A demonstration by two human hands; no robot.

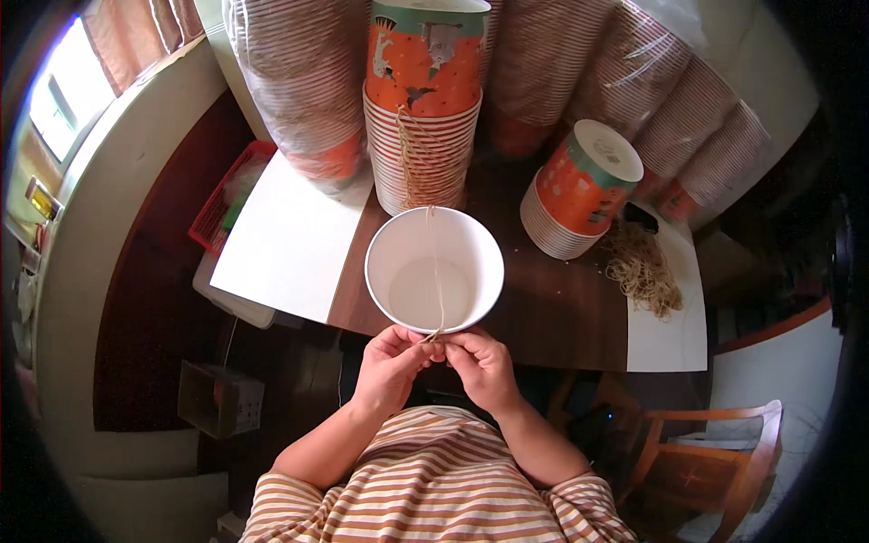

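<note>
A paper bucket [387, 258], white inside, stands at the table's near edge with its mouth up. A thin twine cord [438, 281] runs across the mouth from the far rim to the near rim. My left hand [393, 366] pinches the twine just at the near rim. Close beside it, my right hand [483, 366] has thumb and fingers closed on the same twine end. Fingertips of both hands nearly meet there, and whether a knot lies between them is hidden.
Behind the bucket rises a tall stack of upturned orange-and-green paper buckets [421, 81] with twine loops hanging on it. A shorter stack [584, 185] stands right, beside a tangled twine bundle [644, 276]. Plastic-wrapped stacks [303, 72] line the back. A wooden chair [701, 462] is lower right.
</note>
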